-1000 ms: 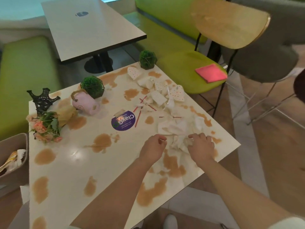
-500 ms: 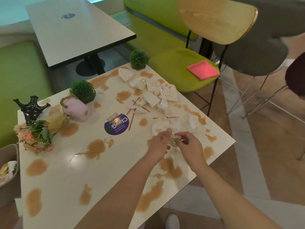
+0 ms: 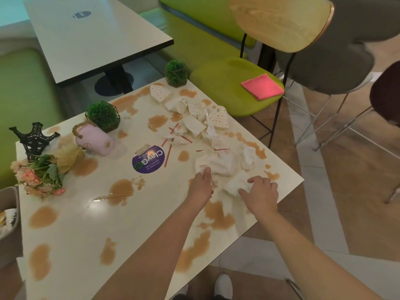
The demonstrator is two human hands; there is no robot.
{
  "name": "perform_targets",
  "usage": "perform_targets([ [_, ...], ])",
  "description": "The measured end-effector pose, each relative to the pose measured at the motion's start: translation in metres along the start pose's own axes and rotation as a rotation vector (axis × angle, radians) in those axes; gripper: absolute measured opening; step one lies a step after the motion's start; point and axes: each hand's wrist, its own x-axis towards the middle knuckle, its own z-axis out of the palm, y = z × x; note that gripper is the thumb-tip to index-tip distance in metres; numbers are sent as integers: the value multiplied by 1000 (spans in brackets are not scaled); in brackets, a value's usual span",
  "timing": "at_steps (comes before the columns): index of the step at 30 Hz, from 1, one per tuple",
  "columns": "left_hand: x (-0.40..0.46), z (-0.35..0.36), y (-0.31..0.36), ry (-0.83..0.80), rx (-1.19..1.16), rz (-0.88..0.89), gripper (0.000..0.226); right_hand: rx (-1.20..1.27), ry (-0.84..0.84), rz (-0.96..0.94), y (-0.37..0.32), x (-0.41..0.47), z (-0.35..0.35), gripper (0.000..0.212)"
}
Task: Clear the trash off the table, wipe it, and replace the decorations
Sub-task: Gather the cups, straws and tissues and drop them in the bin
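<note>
Half a second ago the two hands met over one crumpled tissue, pinching it between them; now they have parted, and each works its own piece of trash; the left hand (image 3: pixel 200 185) has its fingers curled into a wad of crumpled tissue (image 3: pixel 213 182) at the near edge of the white napkin heap (image 3: pixel 218 163); the right hand (image 3: pixel 258 193) lies over a folded white napkin (image 3: pixel 234 185) near the right edge of the table (image 3: pixel 71 234), fingers bent onto it, though whether it truly grasps or only presses the napkin I cannot tell; the shift suggests the gathering stage is only begun, since the bulk of the litter lies untouched farther up the table: the spotted paper cups (image 3: pixel 217 119), the plastic cutlery and the red straws (image 3: pixel 167 155); the brown spills (image 3: pixel 121 189) remain all over the top, so wiping is not yet started, and the pink cloth (image 3: pixel 263 86) for it rests on the green chair seat (image 3: pixel 216 83) beyond; the folded napkin under the right hand runs its long axis diagonally, from near-left to far-right, its far corner pointing toward the table's right edge; the decorations, namely the flowers (image 3: pixel 39 176), the black tower (image 3: pixel 33 137), the pink pot (image 3: pixel 93 138) tipped on its side and two green balls (image 3: pixel 103 115), stand along the far and left sides.
</note>
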Motion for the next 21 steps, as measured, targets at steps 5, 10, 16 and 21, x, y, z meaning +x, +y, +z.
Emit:
perform_targets([
  [5,1,-10,-10,-5,33,32,23,-3,5,-24,-1,3,7,43],
  [10,-3,-26,-15,62,-112,-84,20,274,44,-10,-19,-8,7,33],
  [16,-6,-78,-34,257,-120,-21,25,627,-50,-136,-87,-26,18,33],
  [21,-16,-158,-61,433,-183,55,33,685,-188,-194,-165,-56,48,31],
])
